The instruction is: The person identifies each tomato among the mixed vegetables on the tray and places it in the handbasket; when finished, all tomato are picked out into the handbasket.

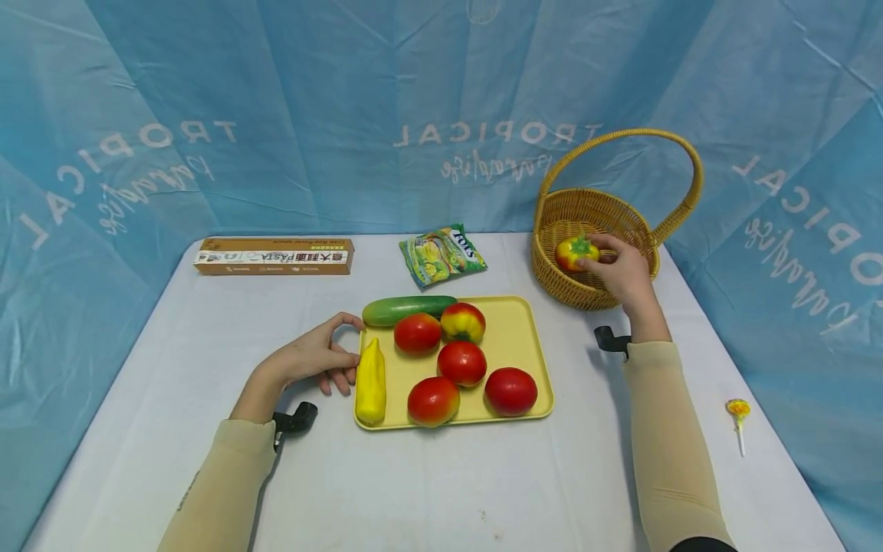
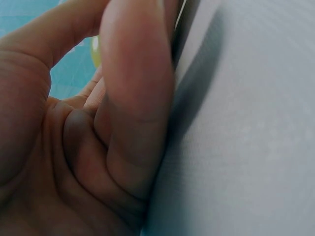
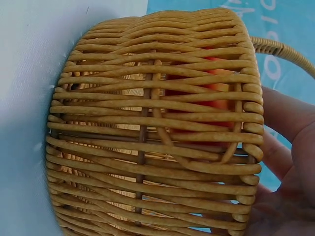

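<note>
My right hand (image 1: 624, 268) grips a red-and-yellow fruit with a green leafy top (image 1: 574, 253) inside the wicker basket (image 1: 576, 289). In the right wrist view, red shows through the basket weave (image 3: 147, 118), and part of the hand (image 3: 290, 157) shows beyond the rim. My left hand (image 1: 310, 356) rests at the left edge of the yellow tray (image 1: 513, 330), its thumb and forefinger bent and apart, fingertips right at the rim. Beside them on the tray lies a long yellow vegetable (image 1: 371, 383). The left wrist view shows the palm and bent fingers close over the white cloth.
The tray also bears a green cucumber (image 1: 407, 309) and several red fruits (image 1: 462, 363). Behind it are a green snack packet (image 1: 444, 255) and a long pasta box (image 1: 274, 256). A lollipop (image 1: 738, 409) lies at the right. The basket's tall handle (image 1: 697, 172) arches above it.
</note>
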A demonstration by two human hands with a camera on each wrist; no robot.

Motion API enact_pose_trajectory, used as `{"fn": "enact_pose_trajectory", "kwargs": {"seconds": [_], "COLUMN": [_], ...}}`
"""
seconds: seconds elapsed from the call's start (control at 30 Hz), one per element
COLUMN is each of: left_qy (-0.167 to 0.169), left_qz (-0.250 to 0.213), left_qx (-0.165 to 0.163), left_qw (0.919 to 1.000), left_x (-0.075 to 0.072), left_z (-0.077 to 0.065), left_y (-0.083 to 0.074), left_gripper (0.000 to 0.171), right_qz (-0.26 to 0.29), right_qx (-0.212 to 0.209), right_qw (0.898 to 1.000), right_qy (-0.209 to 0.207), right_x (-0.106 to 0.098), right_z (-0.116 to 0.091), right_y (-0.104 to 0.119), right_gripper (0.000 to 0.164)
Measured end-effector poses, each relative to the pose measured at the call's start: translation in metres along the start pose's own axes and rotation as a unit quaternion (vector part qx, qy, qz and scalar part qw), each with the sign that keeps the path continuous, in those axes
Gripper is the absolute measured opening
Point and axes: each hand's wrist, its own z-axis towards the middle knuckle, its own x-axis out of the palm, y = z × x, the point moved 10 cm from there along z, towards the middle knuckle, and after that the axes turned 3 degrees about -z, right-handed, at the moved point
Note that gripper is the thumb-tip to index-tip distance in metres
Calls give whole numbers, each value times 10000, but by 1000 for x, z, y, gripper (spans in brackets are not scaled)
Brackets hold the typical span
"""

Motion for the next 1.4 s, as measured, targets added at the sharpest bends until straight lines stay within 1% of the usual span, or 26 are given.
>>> {"fn": "enact_pose_trajectory", "kwargs": {"seconds": [0.6, 0.8, 0.93, 1.07, 1.27, 1.4], "left_qy": [12, 1, -8, -6, 16, 25], "left_qz": [-10, 7, 24, 29, 50, 43], "left_qx": [52, 31, 20, 32, 85, 101], "left_qw": [10000, 10000, 10000, 10000, 10000, 9999], "left_x": [1, 0, 1, 1, 1, 1], "left_z": [0, 0, -1, -1, -1, -1], "left_y": [-1, 0, -1, -2, -2, -1], "left_gripper": [65, 65, 66, 67, 65, 65], "right_qz": [307, 379, 626, 939, 1264, 1376], "right_qx": [-75, -229, -436, -768, -1167, -1375], "right_qw": [9995, 9990, 9970, 9915, 9799, 9708], "right_qy": [-76, -12, 152, 464, 1013, 1404], "right_x": [-3, -4, -3, 4, 25, 44], "right_z": [-2, -6, -14, -26, -42, -50], "right_y": [1, 6, 20, 43, 77, 90], "right_gripper": [53, 57, 59, 59, 57, 58]}}
